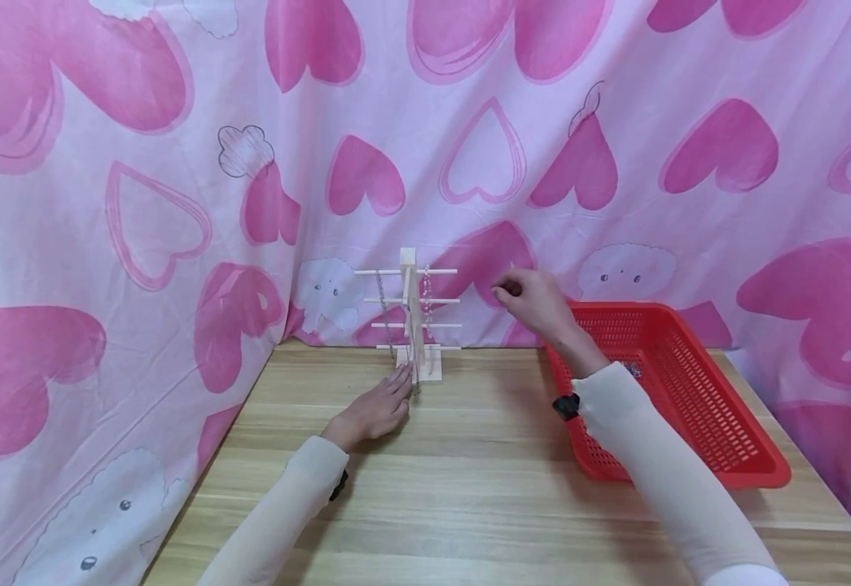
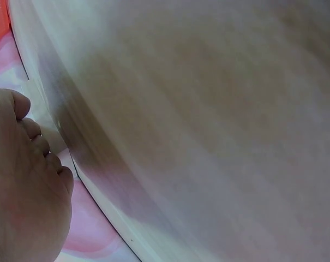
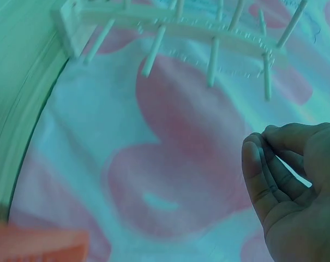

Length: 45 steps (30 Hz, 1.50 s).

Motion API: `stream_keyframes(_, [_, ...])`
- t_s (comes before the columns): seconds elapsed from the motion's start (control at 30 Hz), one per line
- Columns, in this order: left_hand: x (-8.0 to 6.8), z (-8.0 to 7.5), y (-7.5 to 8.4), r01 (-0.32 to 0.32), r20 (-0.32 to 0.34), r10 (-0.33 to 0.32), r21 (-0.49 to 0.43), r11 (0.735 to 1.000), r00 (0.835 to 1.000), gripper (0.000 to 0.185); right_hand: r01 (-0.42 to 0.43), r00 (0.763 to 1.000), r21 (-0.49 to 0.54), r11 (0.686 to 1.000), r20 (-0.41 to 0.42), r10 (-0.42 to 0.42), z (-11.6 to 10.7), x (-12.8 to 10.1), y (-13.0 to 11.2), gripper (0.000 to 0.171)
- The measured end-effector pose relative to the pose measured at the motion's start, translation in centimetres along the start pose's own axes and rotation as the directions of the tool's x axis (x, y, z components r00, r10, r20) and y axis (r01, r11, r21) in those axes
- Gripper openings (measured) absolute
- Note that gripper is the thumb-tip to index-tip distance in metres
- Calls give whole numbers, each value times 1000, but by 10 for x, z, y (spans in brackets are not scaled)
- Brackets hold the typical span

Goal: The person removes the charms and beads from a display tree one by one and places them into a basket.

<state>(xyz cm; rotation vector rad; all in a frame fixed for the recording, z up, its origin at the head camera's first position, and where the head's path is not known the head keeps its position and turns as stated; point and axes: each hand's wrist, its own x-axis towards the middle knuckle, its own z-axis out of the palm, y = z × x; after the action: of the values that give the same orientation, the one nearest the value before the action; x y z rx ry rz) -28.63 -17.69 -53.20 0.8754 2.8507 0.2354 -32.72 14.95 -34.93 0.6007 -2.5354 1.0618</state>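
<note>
A small wooden peg stand [image 1: 412, 317] rises at the back of the table, with thin chains [image 1: 427, 301] hanging from its left and right pegs. My left hand [image 1: 388, 395] lies flat on the wood, its straight fingertips touching the stand's base. In the left wrist view the left hand [image 2: 23, 191] shows only as blurred knuckles. My right hand [image 1: 520, 295] is raised to the right of the stand, level with its upper pegs and apart from them. Seen from the right wrist, the right hand [image 3: 290, 180] has its fingers curled against the thumb below the stand [image 3: 181, 24], with nothing visible in it.
A red mesh basket [image 1: 674, 391] sits at the right of the wooden table [image 1: 484, 488], with a small dark item [image 1: 632, 370] inside near my right sleeve. A pink heart-print curtain [image 1: 176, 203] closes off the back and the left side.
</note>
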Motion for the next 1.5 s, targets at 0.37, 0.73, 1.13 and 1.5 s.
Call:
stream_keyframes(0.37, [-1,-3,0,12,9,-12,1,1000,1000,62,-8,999,82,997,49,4,32,11,-39,18])
stream_keyframes(0.73, [1,-2,-1,-21,3,21,15,1000,1000,61,-67,995,86,994,84,60,58,25,-56,24])
stream_keyframes(1.13, [2,1,-4,-25,-6,25,17,1000,1000,61,-95,995,116,989,35,92,80,35,-60,23])
stream_keyframes(1.5, [0,0,-2,-17,5,17,19,1000,1000,61,-134,991,155,979,16,133,88,36,-57,18])
